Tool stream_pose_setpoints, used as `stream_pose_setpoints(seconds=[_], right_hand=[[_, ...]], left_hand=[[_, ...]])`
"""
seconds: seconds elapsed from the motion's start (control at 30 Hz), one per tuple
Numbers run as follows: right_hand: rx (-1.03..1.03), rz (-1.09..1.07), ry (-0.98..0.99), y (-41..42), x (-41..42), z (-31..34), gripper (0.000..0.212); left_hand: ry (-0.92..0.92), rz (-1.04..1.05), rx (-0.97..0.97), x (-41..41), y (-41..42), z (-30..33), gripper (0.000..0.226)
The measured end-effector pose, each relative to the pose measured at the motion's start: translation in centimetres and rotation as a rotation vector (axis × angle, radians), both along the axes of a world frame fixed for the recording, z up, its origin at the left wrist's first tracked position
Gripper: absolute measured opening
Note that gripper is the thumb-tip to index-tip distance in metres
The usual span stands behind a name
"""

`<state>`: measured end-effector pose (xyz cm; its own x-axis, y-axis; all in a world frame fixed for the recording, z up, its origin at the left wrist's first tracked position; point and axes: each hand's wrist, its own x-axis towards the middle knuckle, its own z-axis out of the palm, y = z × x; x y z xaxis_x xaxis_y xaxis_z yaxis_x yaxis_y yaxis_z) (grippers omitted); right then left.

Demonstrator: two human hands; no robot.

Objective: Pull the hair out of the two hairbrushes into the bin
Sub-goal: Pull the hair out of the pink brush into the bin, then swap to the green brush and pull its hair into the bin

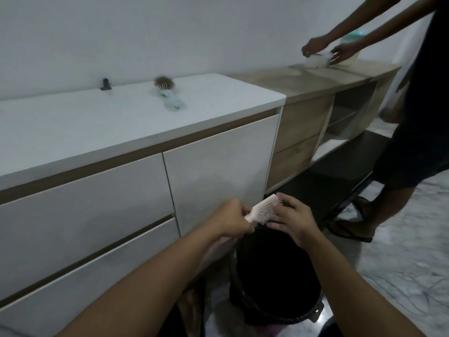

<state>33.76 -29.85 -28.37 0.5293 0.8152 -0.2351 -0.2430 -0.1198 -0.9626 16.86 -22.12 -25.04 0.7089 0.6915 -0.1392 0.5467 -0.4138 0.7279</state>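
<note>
Left hand [232, 216] grips pink hairbrush [263, 210] over black bin [274, 283], lower centre, so hair falls in; right hand [291, 218] fingers [275, 223] lie loosely curled on bristles.

no readable text, no labels, no brand marks, no numbers, no signs on any surface or object in view

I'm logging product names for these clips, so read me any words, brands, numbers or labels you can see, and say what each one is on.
None: no readable text anywhere in the head view.
Pink hairbrush: no marking visible.
Mint hairbrush on the white counter: blurred, no marking visible.
Black bin: too dark to tell.
Container by the other person: blurred, nothing legible.
</note>
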Motion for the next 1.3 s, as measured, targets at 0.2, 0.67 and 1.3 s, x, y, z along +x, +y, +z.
stream_pose_setpoints(seconds=[0.2,0.67,1.3], right_hand=[[0.140,-0.007,-0.148,3.1,-1.3,8.5,0.046],[0.338,0.128,-0.679,16.9,-12.3,23.9,0.017],[-0.139,0.272,-1.305,30.3,-16.0,22.5,0.022]], left_hand=[[-0.150,0.152,0.193,-2.0,2.2,6.2,0.038],[-0.338,0.631,0.589,-11.0,8.4,19.4,0.019],[-0.258,0.949,0.386,-17.1,20.6,17.4,0.025]])
